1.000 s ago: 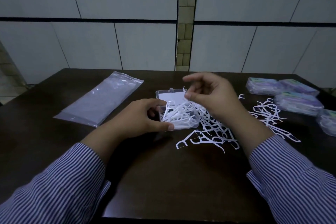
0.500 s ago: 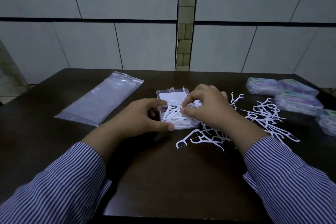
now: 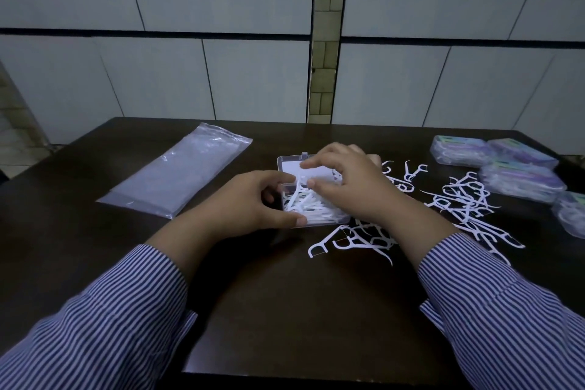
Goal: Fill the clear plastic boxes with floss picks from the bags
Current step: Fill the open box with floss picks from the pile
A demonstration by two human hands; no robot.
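Open clear plastic box (image 3: pixel 289 165) sits mid-table on the dark table (image 3: pixel 285 310), lid up at the far side, w/ a heap of white floss picks (image 3: pixel 308 207) inside it. Left hand (image 3: pixel 250 203) grips the box's left wall: thumb laid along the near edge, fingers curled round the far-left corner. Right hand (image 3: pixel 351 187) is over the box's right half, fingers bent down into the picks; index and thumb tips sit close together at a pick, prob. pinching it, though the blur there makes that hard to confirm. More loose picks (image 3: pixel 354 239) lie on the table just in front of and right of the box, partly under the right wrist, and a second scatter (image 3: pixel 465 199) spreads further right. Flat clear bag (image 3: pixel 180 174) lies well left of the box, angled away toward the far edge. At far right, a cluster of filled boxes (image 3: pixel 519 177) w/ purplish contents, touching one another near the table's corner. Both forearms in blue-white striped sleeves (image 3: pixel 104 326). Tiled wall (image 3: pixel 221 73) behind the table.
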